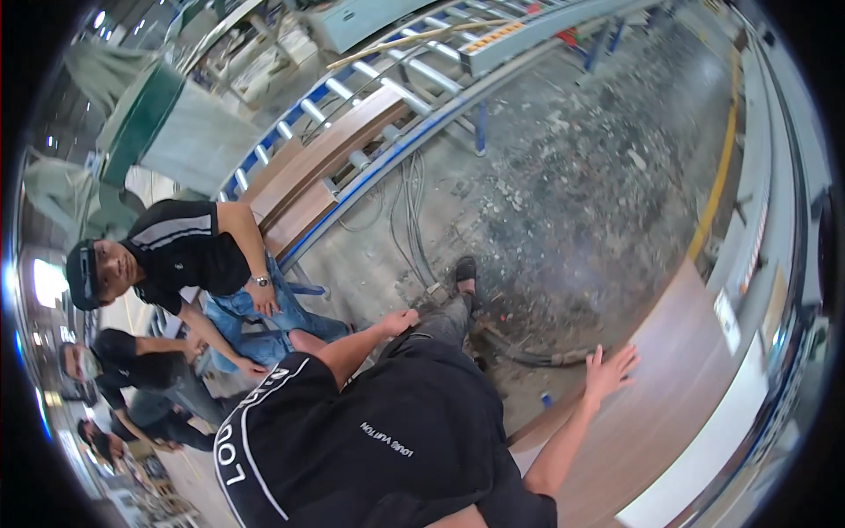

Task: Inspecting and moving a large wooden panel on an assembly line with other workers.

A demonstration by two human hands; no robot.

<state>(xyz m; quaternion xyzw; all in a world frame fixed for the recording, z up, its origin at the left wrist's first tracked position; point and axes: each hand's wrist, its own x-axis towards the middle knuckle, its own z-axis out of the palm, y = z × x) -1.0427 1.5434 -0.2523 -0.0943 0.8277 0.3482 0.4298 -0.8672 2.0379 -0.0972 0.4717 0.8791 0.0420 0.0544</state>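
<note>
My left hand [400,322] is curled closed just above my dark trouser leg, and nothing shows sticking out of it. On the right, my right hand [610,371] lies with its fingers spread at the edge of a brown wood-grain panel [651,414]. The palm side touches or nearly touches the panel's surface.
A roller conveyor [339,90] with a blue frame carries wood-grain boards [330,154] at the upper left. Beside it stands a co-worker [189,255] in a dark shirt and jeans, with others behind. Cables [412,220] and debris [572,185] lie on the floor.
</note>
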